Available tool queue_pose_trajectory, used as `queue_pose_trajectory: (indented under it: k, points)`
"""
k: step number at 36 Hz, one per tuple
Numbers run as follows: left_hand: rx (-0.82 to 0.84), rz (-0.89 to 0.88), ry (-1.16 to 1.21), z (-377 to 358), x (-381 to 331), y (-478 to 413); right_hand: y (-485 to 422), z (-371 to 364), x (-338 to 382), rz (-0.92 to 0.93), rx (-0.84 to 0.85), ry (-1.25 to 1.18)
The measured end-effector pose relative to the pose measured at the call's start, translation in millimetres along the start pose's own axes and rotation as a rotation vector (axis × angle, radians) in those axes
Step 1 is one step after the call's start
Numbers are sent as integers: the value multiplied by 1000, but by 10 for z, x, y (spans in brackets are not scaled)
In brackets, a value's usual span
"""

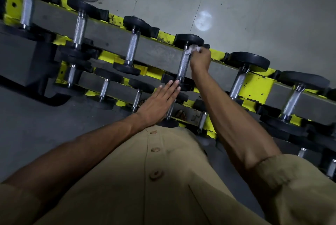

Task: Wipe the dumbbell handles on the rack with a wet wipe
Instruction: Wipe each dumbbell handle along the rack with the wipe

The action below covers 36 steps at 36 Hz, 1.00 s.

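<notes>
Tan shirt (163, 179), 2 hands: right hand (200, 60) presses 1 wipe (194, 48) on handle (183, 64).

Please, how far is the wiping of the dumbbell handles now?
Done: cannot tell; no handle looks visibly wet or cleaned. In hand: the right hand presses the wipe on the far end of one top-row handle, while the left hand lies flat near that dumbbell's near end. Left: the rest of this handle, probably, and possibly the others on the rack.
</notes>
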<state>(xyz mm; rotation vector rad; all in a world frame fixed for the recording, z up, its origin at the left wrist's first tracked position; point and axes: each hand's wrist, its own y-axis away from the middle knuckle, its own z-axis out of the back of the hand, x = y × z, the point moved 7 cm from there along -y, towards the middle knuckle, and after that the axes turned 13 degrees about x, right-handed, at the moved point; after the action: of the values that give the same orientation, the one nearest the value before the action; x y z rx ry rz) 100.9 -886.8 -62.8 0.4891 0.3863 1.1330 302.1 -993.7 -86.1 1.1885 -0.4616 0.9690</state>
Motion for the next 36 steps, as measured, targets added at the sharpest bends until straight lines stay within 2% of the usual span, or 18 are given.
queue_pose_trajectory:
  k: [4,9,12,16,17,20,23,26,28,30,34,36]
  points:
    - [27,1,-19,2,4,23,268,-68,102,98,-98,84]
    - [13,-1,-11,-16,26,28,656,-74,-71,428,17,251]
    - [17,-12,-1,-14,0,6,607,-62,-12,694,130,548]
    - [13,-14,16,-8,-23,-6,459,-92,90,956,116,990]
    - [14,-16,19,-10,-18,-8,476,-116,50,1031,161,1095]
    - [13,-17,12,0,-4,7,625,-223,-236,1261,456,1382]
    - [5,-27,6,24,-12,3,647,-224,-254,1418,592,1521]
    - [-3,-15,-2,28,-29,-1,527,-156,-14,1384,547,1692]
    - [-5,-7,5,16,-38,-10,416,-73,206,1268,431,1657]
    - [-10,10,8,0,-44,-12,467,-107,236,1234,402,1641]
    - [3,30,-2,-11,-43,5,786,-312,-74,1357,697,1660]
    - [-2,35,0,-5,-55,5,801,-277,-38,1384,737,1616]
